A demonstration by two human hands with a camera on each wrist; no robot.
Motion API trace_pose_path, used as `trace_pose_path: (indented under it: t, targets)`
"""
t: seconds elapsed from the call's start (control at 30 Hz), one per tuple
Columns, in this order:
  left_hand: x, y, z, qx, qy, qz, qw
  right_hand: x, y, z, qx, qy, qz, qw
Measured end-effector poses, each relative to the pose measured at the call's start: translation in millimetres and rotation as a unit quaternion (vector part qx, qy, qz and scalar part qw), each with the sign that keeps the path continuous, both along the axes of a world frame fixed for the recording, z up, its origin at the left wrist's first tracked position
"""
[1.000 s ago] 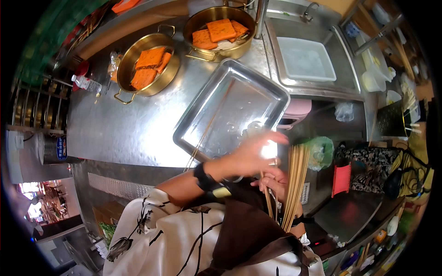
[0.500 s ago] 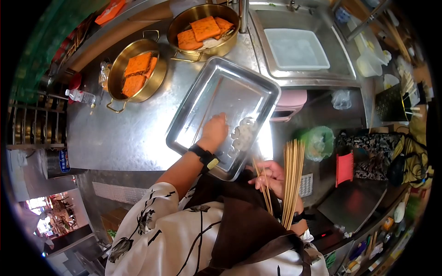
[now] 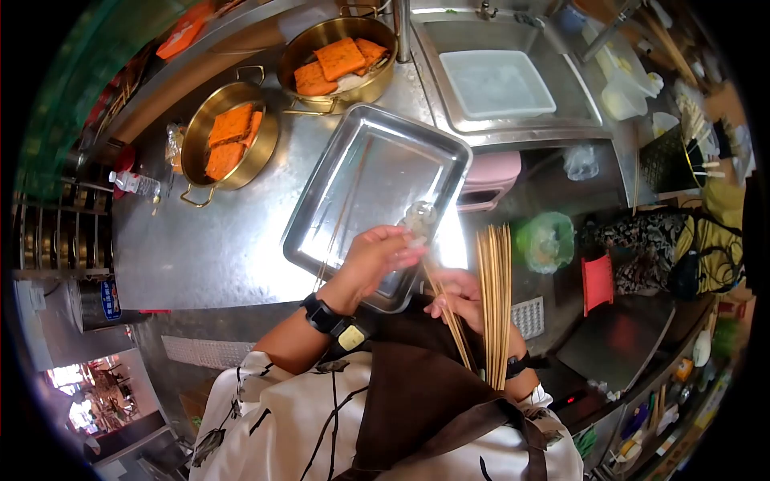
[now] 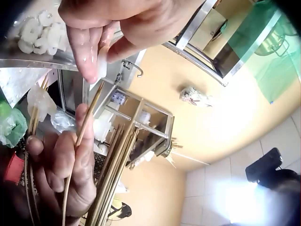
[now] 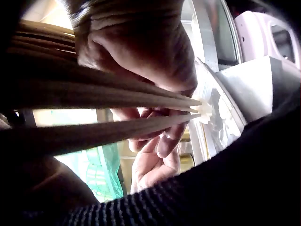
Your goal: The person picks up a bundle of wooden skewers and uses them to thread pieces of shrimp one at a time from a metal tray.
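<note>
Okay, so the left hand (image 3: 375, 255) is pinching a small wet white piece (image 4: 100, 67) between thumb and fingertips, right over the near edge of the steel tray (image 3: 353, 160). The right hand (image 3: 459, 298) sits just off that same edge. Its fingers are curled round a bundle of skewers (image 3: 495, 305), with a single skewer (image 4: 96, 101) angled up so its tip is almost touching the piece.

What could go wrong, as I see it:
- The tip is pointing straight at the pinching fingertips, so a hard push could go through the piece and jab a finger.
- The piece looks slick. If it pops out it may miss the tray, because the hands hang over the tray's near rim, not its middle.
- The right hand is doing two jobs, so the bundle could slide or fan out while it steers one stick.

The views add different things. Only the left wrist view shows how close the tip is to the piece, plus the wetness on the fingers. The head view gives the layout: a pile (image 3: 419, 215) of the same white bits near the tray's near-right corner, the tabletop (image 3: 216, 240), a gold pan (image 3: 255, 157) of orange slabs off the tray's far-left side and a green bag (image 3: 547, 240) off to its right. The right wrist view is mostly blurry skewers up close, with something white at their tips.
</note>
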State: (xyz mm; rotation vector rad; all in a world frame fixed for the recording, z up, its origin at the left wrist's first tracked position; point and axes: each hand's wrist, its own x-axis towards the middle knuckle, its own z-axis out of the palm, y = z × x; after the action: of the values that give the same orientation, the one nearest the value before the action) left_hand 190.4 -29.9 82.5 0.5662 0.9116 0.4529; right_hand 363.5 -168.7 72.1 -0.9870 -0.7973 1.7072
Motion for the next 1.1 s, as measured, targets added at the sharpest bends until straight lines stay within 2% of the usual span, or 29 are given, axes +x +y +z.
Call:
trace_pose_path:
  t: [0.6,0.9,0.97,1.1]
  targets:
    - [-6,-18,12,0.059,0.03,0.017,0.998,-6,-5,8,-0.004,-0.062,0.001,0.998]
    - [-6,-20,13,0.096,0.019,-0.022,0.995,-6,-6,8,0.001,-0.06,0.006,0.998]
    - [-6,-20,13,0.102,0.031,-0.068,0.992,-6,-7,6,0.005,-0.052,0.002,0.999]
    - [-6,-20,15,0.109,0.042,-0.101,0.988,-7,-7,7,0.011,-0.058,0.001,0.998]
